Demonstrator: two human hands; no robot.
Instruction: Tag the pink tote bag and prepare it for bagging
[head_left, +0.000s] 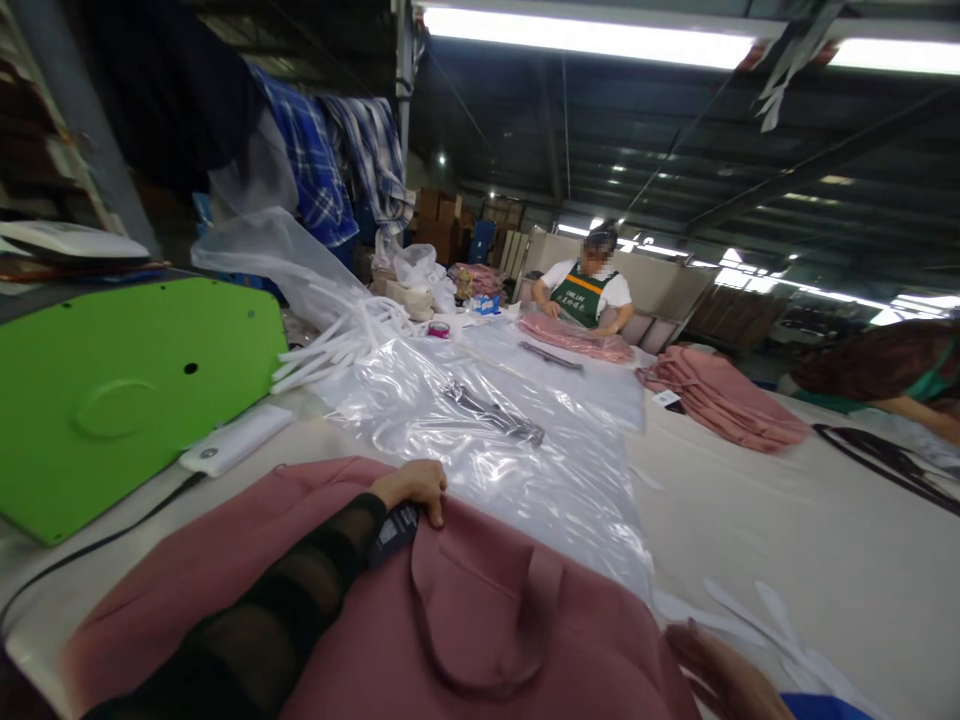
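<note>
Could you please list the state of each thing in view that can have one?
Pink fabric garment: lying flat, pressed by both hands.
Left hand: fingers curled, resting on the garment beside a dark tag.
Right hand: blurred, on the garment's edge.
Clear plastic bags: spread flat, crinkled.
Fluorescent ceiling tube: lit.

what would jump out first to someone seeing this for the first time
The dusty pink garment filling the near foreground, with the person's left hand pressed flat on it by a dark tag; the right hand shows blurred at its lower right edge. Next, the bright green panel at the left, and the glossy clear plastic bags spread mid-table. Across the table, a co-worker in a green apron handles more pink fabric.
</note>
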